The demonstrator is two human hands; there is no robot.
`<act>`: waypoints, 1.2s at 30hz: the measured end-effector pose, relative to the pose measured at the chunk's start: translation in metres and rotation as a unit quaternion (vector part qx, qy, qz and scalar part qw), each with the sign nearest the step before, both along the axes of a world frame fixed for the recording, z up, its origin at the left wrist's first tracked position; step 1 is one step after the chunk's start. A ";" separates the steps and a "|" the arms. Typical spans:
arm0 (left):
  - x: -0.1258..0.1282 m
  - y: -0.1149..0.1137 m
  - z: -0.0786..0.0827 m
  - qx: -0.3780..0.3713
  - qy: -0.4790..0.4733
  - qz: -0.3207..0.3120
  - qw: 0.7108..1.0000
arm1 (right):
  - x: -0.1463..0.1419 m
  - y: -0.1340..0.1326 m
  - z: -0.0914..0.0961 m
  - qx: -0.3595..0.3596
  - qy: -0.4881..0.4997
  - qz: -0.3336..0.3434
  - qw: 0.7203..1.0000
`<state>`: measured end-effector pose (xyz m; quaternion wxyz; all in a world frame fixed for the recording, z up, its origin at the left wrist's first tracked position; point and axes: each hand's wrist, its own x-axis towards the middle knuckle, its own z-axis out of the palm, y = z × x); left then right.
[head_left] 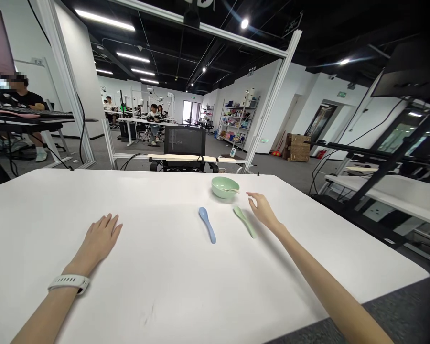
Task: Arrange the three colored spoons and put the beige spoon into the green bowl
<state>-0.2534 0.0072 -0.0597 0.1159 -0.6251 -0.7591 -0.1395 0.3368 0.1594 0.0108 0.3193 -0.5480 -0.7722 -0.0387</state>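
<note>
A green bowl (222, 188) stands near the far edge of the white table. Inside it lies a pale utensil (232, 190), probably a spoon, its handle over the bowl's right rim. My right hand (262, 209) is just right of the bowl, apart from it, with thumb and fingers spread and nothing between them. Below that hand a light green spoon (245, 222) rests on the table, and a blue spoon (208, 225) lies to its left. At the left, my left hand (102, 237), with a pale wristband (69, 283), lies flat on the tabletop, fingers extended and holding nothing.
The white table (157, 277) has its far edge just behind the bowl. Past it stand a metal frame (270, 105) and a black office chair (185, 142). A second desk (397, 196) is on the right. A person (28, 98) sits at the far left, with others farther back.
</note>
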 end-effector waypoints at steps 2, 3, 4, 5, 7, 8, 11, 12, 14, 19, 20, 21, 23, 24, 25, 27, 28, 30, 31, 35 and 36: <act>-0.002 0.001 -0.002 0.000 -0.002 0.001 1.000 | 0.009 -0.014 -0.021 -0.029 -0.005 0.028 0.999; -0.003 0.001 -0.002 -0.001 -0.003 0.001 1.000 | 0.012 -0.019 -0.030 -0.044 -0.009 0.036 0.998; -0.003 0.001 -0.003 -0.001 -0.003 0.000 1.000 | 0.014 -0.023 -0.038 -0.059 -0.013 0.039 0.997; -0.003 0.001 -0.002 -0.001 -0.004 -0.001 1.000 | 0.015 -0.026 -0.044 -0.072 -0.018 0.040 0.996; -0.003 0.001 -0.001 -0.006 -0.004 -0.001 1.000 | 0.015 -0.029 -0.051 -0.095 -0.026 0.040 0.994; -0.003 0.000 0.000 -0.010 -0.003 0.000 1.000 | 0.015 -0.030 -0.052 -0.103 -0.029 0.039 0.993; -0.002 0.000 0.001 -0.018 -0.001 0.003 1.000 | 0.015 -0.031 -0.053 -0.111 -0.027 0.038 0.993; -0.002 0.000 0.002 -0.017 -0.001 0.004 1.000 | 0.014 -0.031 -0.052 -0.110 -0.023 0.037 0.993; -0.002 0.000 0.002 -0.011 -0.001 0.003 1.000 | 0.014 -0.033 -0.051 -0.110 -0.015 0.036 0.993; -0.002 0.000 0.001 0.002 0.002 0.000 1.000 | 0.010 -0.027 -0.033 -0.079 0.009 0.008 0.997; -0.003 0.000 0.001 0.001 0.003 0.002 1.000 | 0.008 -0.023 -0.025 -0.063 0.013 0.002 0.998; -0.003 0.000 0.001 -0.001 0.003 0.004 1.000 | 0.004 -0.018 -0.016 -0.047 0.014 0.000 0.999; -0.004 0.000 0.000 -0.006 0.001 0.006 1.000 | -0.007 -0.004 0.006 -0.024 0.006 0.000 1.000; -0.004 0.000 0.000 -0.009 0.001 0.006 1.000 | -0.014 0.004 0.017 -0.019 -0.003 -0.003 1.000; -0.005 0.000 0.000 -0.011 0.001 0.005 1.000 | -0.021 0.012 0.028 -0.019 -0.016 -0.010 1.000; -0.005 0.000 0.000 -0.013 0.004 0.006 1.000 | -0.037 0.029 0.048 -0.037 -0.056 -0.027 0.997; -0.005 0.000 0.000 -0.015 0.005 0.007 1.000 | -0.045 0.037 0.055 -0.054 -0.080 -0.036 0.995; -0.004 0.000 0.002 -0.019 0.004 0.010 1.000 | -0.059 0.051 0.065 -0.106 -0.121 -0.058 0.985; -0.003 0.000 0.002 -0.018 0.003 0.010 1.000 | -0.065 0.056 0.068 -0.135 -0.133 -0.070 0.979; 0.000 -0.002 0.004 -0.004 0.008 0.009 1.000 | -0.081 0.071 0.068 -0.204 -0.128 -0.098 0.966; 0.001 -0.002 0.005 -0.001 0.010 0.008 1.000 | -0.083 0.073 0.067 -0.204 -0.122 -0.097 0.966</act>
